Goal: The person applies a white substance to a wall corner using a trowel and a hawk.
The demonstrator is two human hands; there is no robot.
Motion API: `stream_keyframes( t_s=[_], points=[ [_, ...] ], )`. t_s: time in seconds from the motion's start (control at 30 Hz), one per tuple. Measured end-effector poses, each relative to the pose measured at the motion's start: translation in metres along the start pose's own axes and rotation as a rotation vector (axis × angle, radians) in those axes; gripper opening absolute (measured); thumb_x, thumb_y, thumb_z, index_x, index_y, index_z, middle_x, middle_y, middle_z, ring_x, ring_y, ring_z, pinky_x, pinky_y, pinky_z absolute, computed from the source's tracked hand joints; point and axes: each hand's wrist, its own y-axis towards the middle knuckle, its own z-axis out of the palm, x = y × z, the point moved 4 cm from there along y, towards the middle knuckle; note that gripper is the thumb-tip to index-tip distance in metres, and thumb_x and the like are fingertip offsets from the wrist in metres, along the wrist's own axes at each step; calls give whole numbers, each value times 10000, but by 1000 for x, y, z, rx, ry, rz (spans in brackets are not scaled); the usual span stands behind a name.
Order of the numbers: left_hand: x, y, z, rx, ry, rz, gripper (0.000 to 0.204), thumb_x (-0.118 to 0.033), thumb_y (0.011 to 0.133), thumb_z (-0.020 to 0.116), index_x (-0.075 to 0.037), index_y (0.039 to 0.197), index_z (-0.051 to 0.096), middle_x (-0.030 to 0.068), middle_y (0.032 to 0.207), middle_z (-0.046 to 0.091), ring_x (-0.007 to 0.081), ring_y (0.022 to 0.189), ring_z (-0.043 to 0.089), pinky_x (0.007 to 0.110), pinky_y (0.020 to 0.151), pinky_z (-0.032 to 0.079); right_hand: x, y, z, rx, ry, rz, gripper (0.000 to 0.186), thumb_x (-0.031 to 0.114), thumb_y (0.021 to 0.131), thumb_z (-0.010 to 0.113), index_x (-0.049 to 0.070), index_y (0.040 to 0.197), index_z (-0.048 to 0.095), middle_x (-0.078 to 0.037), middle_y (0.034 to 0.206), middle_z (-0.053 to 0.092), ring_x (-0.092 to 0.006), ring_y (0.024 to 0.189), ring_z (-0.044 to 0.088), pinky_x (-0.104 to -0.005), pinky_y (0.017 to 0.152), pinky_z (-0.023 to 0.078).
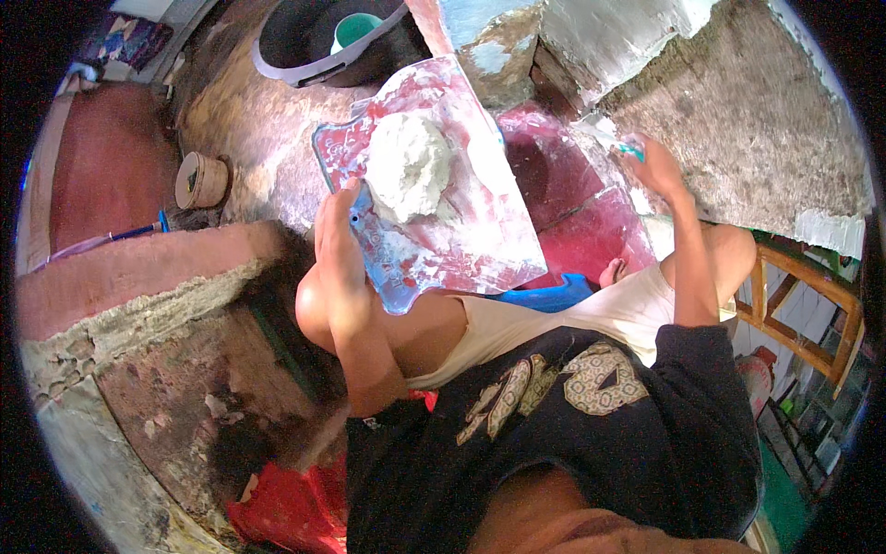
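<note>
My left hand (340, 245) grips the near left edge of a flat board (503, 245), red and blue and smeared with white. On the board sits a lumpy mound of white paste (411, 166). Out to the right, my right hand (661, 173) is closed around the teal handle of a putty knife (633, 148). Its whitish blade reaches left toward the lower edge of a rough grey wall (729, 120); whether it touches the wall I cannot tell. Smooth white paste (632, 42) coats the wall's upper left part.
A black tub (318, 69) with a green container (356, 31) inside stands at the far left. A small pale bucket (201, 180) is nearer. Red floor tiles (591, 226) lie below the wall. Left of me runs a low ledge (148, 277); a wooden frame (803, 314) is at right.
</note>
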Motion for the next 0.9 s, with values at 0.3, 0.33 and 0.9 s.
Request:
stream_keyframes(
  t_s=[0.3,0.33,0.9],
  points=[
    [-2,-8,15,145,-215,-192,373,-277,805,483,6,1048,500,81,998,536,196,882,510,303,799,390,122,-95,-36,-368,733,140,224,177,812,504,33,978,551,-168,911,587,-271,836,583,-337,731,442],
    [-11,-16,31,216,-231,-314,385,-274,813,472,12,1070,483,85,1024,531,201,894,516,312,821,391,132,-99,-38,-345,891,166,224,149,805,514,36,998,532,-158,919,584,-254,846,582,-324,736,440],
    [3,-2,28,459,-424,-329,336,-229,826,454,22,1045,499,96,974,565,171,839,554,278,724,462,139,-106,-71,-498,510,-498,337,4,656,532,97,977,568,-99,969,547,-265,791,538,-347,676,437]
  ],
)
